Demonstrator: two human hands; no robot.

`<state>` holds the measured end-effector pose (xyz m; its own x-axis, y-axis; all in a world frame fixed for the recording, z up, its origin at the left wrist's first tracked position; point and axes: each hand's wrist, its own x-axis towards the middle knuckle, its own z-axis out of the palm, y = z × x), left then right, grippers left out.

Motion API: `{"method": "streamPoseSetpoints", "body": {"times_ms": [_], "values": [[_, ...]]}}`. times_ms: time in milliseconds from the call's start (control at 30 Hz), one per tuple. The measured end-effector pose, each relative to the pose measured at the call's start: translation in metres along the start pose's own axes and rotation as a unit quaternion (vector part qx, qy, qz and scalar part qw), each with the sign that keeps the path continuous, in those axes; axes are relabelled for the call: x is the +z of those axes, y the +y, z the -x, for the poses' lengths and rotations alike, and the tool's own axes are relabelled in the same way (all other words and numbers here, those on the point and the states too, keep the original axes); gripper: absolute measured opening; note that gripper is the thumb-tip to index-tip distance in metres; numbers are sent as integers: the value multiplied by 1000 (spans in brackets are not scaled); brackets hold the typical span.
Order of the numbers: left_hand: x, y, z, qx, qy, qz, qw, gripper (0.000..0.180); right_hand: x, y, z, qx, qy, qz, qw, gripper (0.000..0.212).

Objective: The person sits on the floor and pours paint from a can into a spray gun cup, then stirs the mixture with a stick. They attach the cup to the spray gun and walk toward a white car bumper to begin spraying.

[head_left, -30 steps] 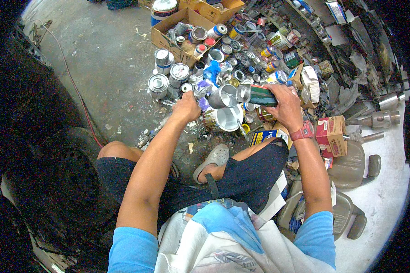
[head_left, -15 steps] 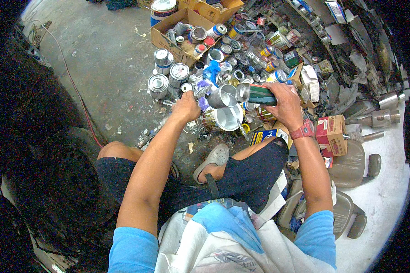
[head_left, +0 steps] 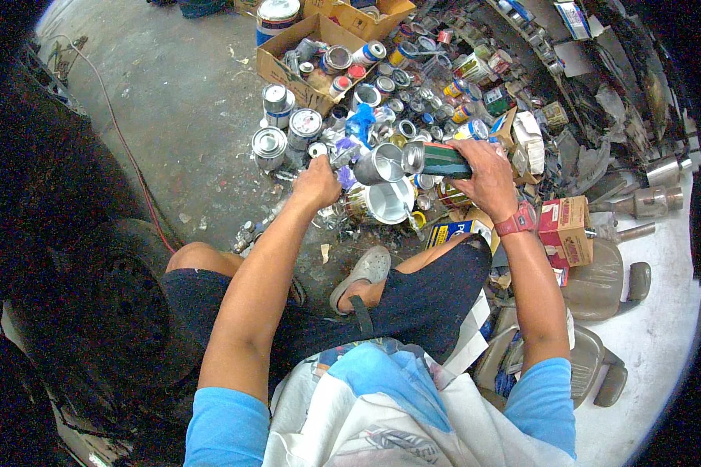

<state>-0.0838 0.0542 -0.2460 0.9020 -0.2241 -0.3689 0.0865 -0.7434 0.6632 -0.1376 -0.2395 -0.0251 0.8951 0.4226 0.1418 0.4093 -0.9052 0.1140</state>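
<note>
My left hand is closed round what looks like a spray gun, partly covered by my fingers. Its open silver metal cup faces right. My right hand, with a red watch at the wrist, grips a dark green can lying nearly level. The can's silver screw neck points left at the cup's mouth. A thin pale streak shows inside the cup; I cannot tell whether liquid is running. Just below stands a white-lined paint tin with a stick leaning in it.
Paint tins stand left of the cup. Behind are a cardboard box of cans and a crowded heap of small tins and jars. A red box and brown seats lie right; a wheel is left.
The green can and my right hand have shifted very slightly left. Otherwise both hands keep the same hold and pose.
</note>
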Motion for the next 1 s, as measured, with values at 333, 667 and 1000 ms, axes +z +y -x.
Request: {"method": "streamPoseSetpoints", "body": {"times_ms": [333, 667, 1000], "values": [[-3, 1, -1, -6, -15, -3, 1000, 55, -1, -1, -2, -11, 18, -14, 1000, 67], [-3, 2, 0, -6, -7, 1, 1000, 55, -1, 0, -2, -9, 8, -3, 1000, 70], [-4, 3, 1, -5, -2, -5, 1000, 54, 0, 2, -3, -11, 4, 4, 1000, 74]]}}
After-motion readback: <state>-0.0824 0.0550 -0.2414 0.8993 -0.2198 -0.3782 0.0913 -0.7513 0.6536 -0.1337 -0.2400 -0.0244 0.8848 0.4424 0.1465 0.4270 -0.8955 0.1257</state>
